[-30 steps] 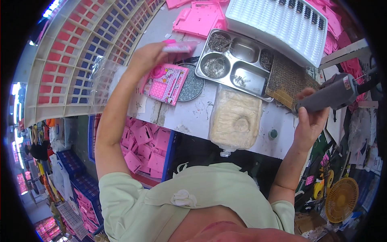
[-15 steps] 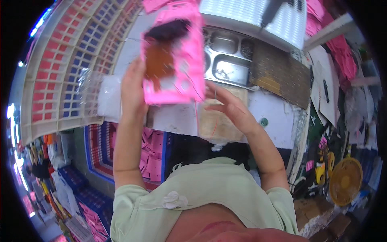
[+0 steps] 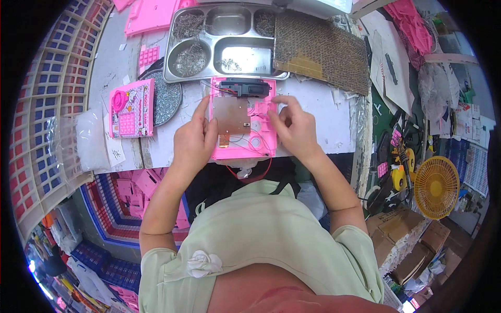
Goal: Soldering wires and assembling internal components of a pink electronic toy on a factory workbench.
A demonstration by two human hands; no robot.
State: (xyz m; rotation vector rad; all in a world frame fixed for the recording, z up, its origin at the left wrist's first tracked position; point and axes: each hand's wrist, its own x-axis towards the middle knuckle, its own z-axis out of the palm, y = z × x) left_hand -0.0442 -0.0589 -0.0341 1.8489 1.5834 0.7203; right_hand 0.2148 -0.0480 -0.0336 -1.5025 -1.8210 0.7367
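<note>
On the table's front edge lies a pink plastic toy housing (image 3: 266, 136), its inside facing up. It carries a brown circuit board (image 3: 230, 116), a black part (image 3: 244, 87) along its top and loose thin red and dark wires. My left hand (image 3: 192, 143) grips its left side, forefinger along the edge and thumb at the board. At the right edge, my right hand (image 3: 297, 128) has its thumb and forefinger closed in on the rim by the wires; whether a wire is between them I cannot tell.
Beyond the housing stands a steel compartment tray (image 3: 228, 41) with small screws, next to a brown textured board (image 3: 321, 52). To the left are a finished-looking pink toy (image 3: 131, 109), a speckled round dish (image 3: 168, 99) and a tall cream plastic basket (image 3: 52, 104). A blue-edged crate (image 3: 112, 208) of pink parts sits below.
The pink housing has come down from the air onto the table's front edge. My right hand has closed in on its right side. The view has shifted, showing more of the screw tray.
</note>
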